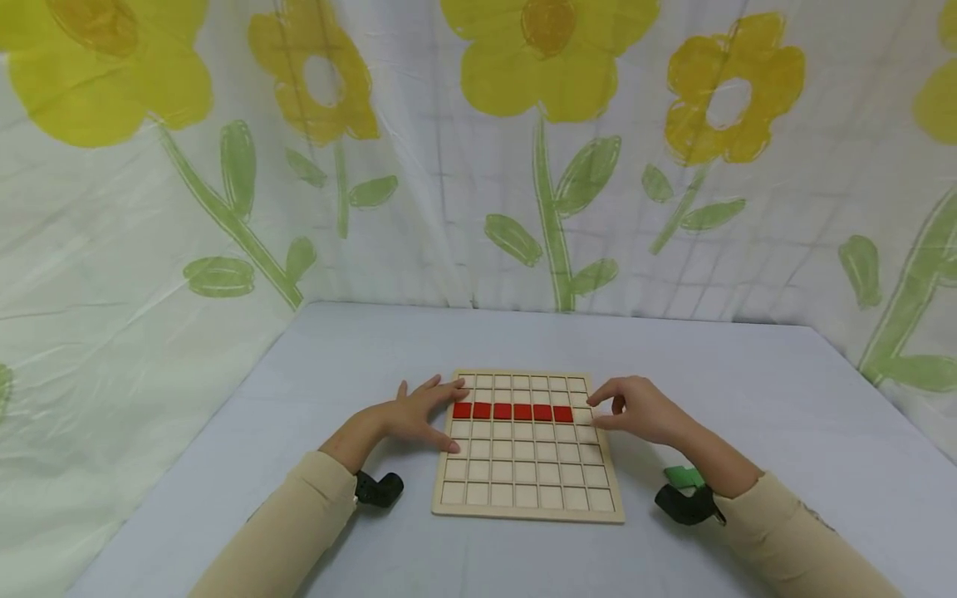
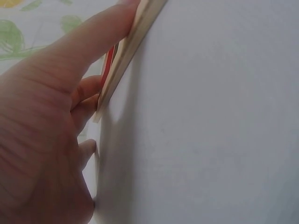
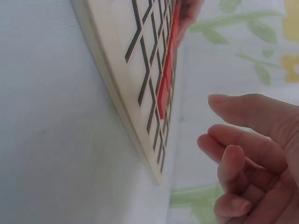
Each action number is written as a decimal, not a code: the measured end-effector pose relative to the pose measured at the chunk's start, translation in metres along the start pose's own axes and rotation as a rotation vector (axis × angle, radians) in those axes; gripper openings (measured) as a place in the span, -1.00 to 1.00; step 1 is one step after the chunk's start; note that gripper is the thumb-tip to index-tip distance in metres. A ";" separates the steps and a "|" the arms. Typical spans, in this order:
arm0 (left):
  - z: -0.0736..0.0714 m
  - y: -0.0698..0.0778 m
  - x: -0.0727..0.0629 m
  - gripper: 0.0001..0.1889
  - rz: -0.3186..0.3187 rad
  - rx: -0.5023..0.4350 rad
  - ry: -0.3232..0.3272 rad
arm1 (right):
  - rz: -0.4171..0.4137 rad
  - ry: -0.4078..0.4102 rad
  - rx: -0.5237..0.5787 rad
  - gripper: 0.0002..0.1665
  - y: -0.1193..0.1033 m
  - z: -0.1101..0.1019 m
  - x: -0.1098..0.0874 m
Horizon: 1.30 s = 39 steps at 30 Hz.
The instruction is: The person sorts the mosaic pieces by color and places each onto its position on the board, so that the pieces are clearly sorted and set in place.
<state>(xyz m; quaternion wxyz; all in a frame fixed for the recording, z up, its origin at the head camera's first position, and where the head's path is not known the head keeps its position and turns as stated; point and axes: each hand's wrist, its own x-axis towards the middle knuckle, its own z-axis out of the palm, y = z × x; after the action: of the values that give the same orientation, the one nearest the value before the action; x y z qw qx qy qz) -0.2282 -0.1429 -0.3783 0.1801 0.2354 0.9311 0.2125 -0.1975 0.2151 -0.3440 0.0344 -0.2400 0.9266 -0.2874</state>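
A light wooden grid board point(image 1: 512, 496) lies on the table, with several red square tiles point(image 1: 503, 412) side by side in its third row from the back. The last square of that row at the right holds no tile. My left hand point(image 1: 414, 413) rests at the board's left edge, fingers spread and thumb on the rim. In the left wrist view the thumb point(image 2: 100, 35) presses on the board's edge. Beside the right edge hovers my right hand point(image 1: 645, 410), thumb and fingers bent and apart. Nothing shows between them in the right wrist view, where the red tiles point(image 3: 163, 95) appear edge-on.
A green piece point(image 1: 682, 476) lies on the table by the right wrist, partly hidden by the black wrist camera point(image 1: 686, 504). Another black camera point(image 1: 379, 490) sits at the left wrist. Behind the white table point(image 1: 374, 340) hangs a flower-patterned curtain point(image 1: 449, 208).
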 end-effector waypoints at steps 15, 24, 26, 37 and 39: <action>0.000 -0.002 0.001 -0.07 0.012 0.003 0.002 | 0.092 0.071 -0.012 -0.64 0.015 -0.025 -0.060; 0.001 -0.002 0.001 -0.06 0.012 0.003 0.005 | 0.154 0.112 0.025 -0.59 0.026 -0.038 -0.091; 0.000 -0.002 0.001 -0.06 0.011 0.003 0.005 | 0.163 0.121 0.035 -0.59 0.029 -0.040 -0.097; 0.000 -0.002 0.001 -0.05 0.015 -0.002 -0.003 | 0.222 0.070 0.168 -0.56 0.050 -0.038 -0.132; 0.000 -0.002 0.001 -0.05 0.015 -0.001 -0.002 | 0.240 0.067 0.180 -0.55 0.053 -0.039 -0.138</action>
<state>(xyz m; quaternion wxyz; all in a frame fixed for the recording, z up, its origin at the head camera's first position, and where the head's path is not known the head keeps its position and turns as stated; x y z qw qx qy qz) -0.2301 -0.1445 -0.3793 0.1797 0.2423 0.9290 0.2141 -0.1066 0.3373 -0.3511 0.0591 -0.1140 0.9197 -0.3710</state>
